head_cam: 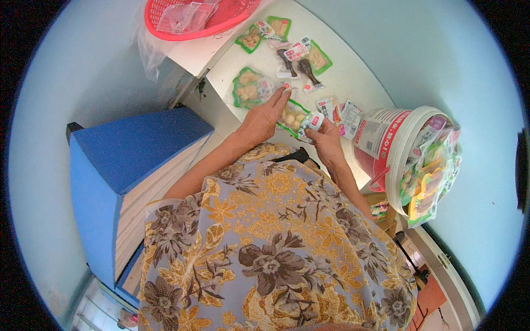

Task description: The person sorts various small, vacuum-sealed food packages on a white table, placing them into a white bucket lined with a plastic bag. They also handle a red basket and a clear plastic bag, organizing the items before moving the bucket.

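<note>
A green-edged plastic food pouch (pixel 292 118) with pale round pieces inside is held between my two hands above the white table. My left hand (pixel 265 118) grips its left end, with the fingers pointing up along it. My right hand (pixel 329 142) pinches the white labelled end between thumb and fingers. Just left of it lies another green-edged clear pouch (pixel 248 89) with pale lumps. Farther back are a vacuum-packed dark drumstick (pixel 307 69) and more green-edged pouches (pixel 319 58). Near my right hand lie flat printed sachets (pixel 331 111).
A white and red plastic bucket (pixel 374 136), tilted in view, holds many packaged snacks at the right. At the table's far left a red plastic basket (pixel 198 35) contains clear bags. A blue box-like piece (pixel 140 145) stands left of me. The wall (pixel 414 53) borders the table.
</note>
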